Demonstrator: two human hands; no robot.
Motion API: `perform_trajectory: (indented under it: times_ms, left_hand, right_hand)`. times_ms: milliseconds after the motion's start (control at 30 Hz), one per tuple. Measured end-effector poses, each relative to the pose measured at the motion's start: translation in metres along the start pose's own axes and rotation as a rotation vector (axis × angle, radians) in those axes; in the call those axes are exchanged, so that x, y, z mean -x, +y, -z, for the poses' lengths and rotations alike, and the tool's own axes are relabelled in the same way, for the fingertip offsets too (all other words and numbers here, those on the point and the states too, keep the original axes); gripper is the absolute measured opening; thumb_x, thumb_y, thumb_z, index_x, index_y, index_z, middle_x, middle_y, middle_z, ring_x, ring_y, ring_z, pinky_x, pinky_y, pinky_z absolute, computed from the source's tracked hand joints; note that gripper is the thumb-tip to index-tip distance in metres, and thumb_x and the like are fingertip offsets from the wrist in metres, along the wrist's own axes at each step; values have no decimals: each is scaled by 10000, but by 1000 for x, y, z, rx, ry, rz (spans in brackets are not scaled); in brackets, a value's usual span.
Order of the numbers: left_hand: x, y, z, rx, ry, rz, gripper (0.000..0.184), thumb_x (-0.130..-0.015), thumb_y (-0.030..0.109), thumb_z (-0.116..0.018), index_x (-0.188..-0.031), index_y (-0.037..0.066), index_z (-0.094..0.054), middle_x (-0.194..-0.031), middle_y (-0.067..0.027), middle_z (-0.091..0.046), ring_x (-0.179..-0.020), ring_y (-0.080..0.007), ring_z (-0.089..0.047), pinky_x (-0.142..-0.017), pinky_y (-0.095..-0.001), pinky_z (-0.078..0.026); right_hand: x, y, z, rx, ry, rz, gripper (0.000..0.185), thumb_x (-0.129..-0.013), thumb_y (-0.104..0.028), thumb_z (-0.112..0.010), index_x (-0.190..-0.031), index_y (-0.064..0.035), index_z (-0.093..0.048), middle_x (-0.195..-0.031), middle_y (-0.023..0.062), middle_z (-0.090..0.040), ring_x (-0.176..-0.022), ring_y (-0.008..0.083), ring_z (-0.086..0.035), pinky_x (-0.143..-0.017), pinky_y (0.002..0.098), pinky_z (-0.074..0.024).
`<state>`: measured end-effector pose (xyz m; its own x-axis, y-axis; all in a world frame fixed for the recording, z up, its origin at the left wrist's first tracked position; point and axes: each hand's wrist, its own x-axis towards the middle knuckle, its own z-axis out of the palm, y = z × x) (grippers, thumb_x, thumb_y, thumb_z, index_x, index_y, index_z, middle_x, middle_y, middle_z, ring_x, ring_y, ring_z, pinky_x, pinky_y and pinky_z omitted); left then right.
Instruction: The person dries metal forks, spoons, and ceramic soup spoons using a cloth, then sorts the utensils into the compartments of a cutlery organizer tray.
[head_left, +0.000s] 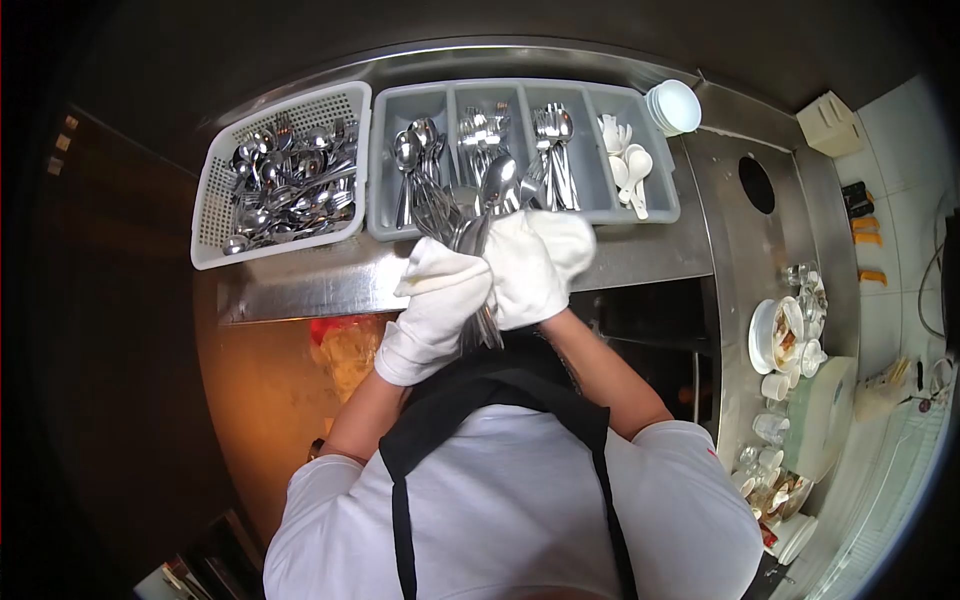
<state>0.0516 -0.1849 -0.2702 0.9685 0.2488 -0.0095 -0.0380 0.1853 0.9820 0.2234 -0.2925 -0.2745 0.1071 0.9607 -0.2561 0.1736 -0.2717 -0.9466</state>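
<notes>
White cloth gloves or wraps cover both hands, so the individual fingers are hidden. My left hand [440, 300] is closed round a bundle of metal cutlery [470, 240], whose ends stick out above and below it. Pressed against the bundle's other side is my right hand [525, 268], also closed, with loose white cloth bulging at its right. A large spoon [498, 184] shows its bowl just above the hands. Both hands are at the front edge of a grey divided cutlery tray [385, 232], which holds spoons, forks and white spoons [634, 172] in separate compartments.
A white perforated basket [202, 235] of mixed cutlery stands left of the tray. Stacked white bowls [675, 107] sit at its right corner. Along the right-hand steel counter [735, 260] are a round hole [757, 184], used dishes [788, 335], glasses and a pale green bin [822, 420].
</notes>
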Motion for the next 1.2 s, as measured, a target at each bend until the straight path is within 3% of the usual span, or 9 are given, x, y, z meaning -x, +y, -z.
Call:
perform_trajectory:
  times_ms: [133,367,467,700,833,900,1033,1100,1200]
  left_hand:
    - [7,24,-1,253,80,82,286,-972,17,-517,-700,19,-602,-697,-21,-584,-655,-80,-540,-602,-235,-424]
    - [33,22,23,-350,200,-359,131,-923,-7,-634,-813,11,-701,-775,-22,-661,-703,-109,-599,-615,-255,-470]
    - [41,-2,36,-840,159,-492,47,-887,-35,-681,-884,-5,-717,-839,-46,-692,-736,-143,-628,-666,-251,-510]
    - [32,12,18,448,24,89,186,-1035,16,-456,-1049,-44,-631,-883,-53,-624,-768,-119,-586,-707,-226,-489]
    - [39,-4,31,424,97,127,212,-1038,25,-477,-1195,-61,-592,-1047,-85,-645,-916,-141,-633,-801,-245,-534]
    - [48,-30,38,229,231,83,242,-1033,17,-492,-1241,-61,-588,-1116,-107,-656,-1011,-156,-654,-874,-253,-551]
    - [54,-26,36,-114,141,20,284,-993,-2,-560,-1269,-60,-596,-1201,-124,-667,-1120,-171,-651,-963,-265,-543]
    - [53,-45,31,-295,133,-80,291,-959,-25,-590,-1246,-57,-621,-1228,-135,-661,-1143,-196,-647,-989,-277,-531]
    - [44,-52,24,-375,151,-181,312,-937,-40,-604,-1248,-53,-629,-1261,-150,-648,-1176,-207,-632,-1021,-289,-513]
  right_hand:
    - [-11,-31,-19,1252,341,40,343,-783,-269,-649,-988,5,-677,-901,195,-645,-832,348,-663,-816,390,-533]
    - [-28,2,-26,-150,590,296,222,-939,-198,-612,-807,-29,-555,-735,31,-568,-699,135,-564,-640,302,-476]
    - [-24,-34,-24,132,678,385,189,-937,-193,-598,-827,-39,-583,-784,48,-597,-742,158,-585,-691,287,-490]
    - [-23,-26,-16,-1496,365,512,356,-1029,-399,-463,-873,-99,-572,-755,45,-530,-704,198,-558,-650,314,-488]
    - [-21,-43,-26,-879,718,382,365,-1041,-296,-469,-821,-41,-609,-812,82,-630,-738,221,-622,-666,344,-521]
    - [-15,-45,-10,647,928,355,209,-977,-180,-553,-851,-26,-617,-829,82,-643,-764,202,-634,-703,351,-533]
    - [-23,-15,-33,146,1043,326,77,-891,-74,-593,-933,-17,-623,-849,89,-650,-716,180,-624,-648,287,-511]
    - [-29,11,-36,889,1102,178,78,-870,-45,-607,-940,-16,-624,-840,80,-649,-681,165,-616,-601,254,-490]
    - [-38,9,-62,551,1138,342,46,-892,-83,-594,-858,-55,-607,-835,57,-604,-717,162,-606,-617,303,-504]
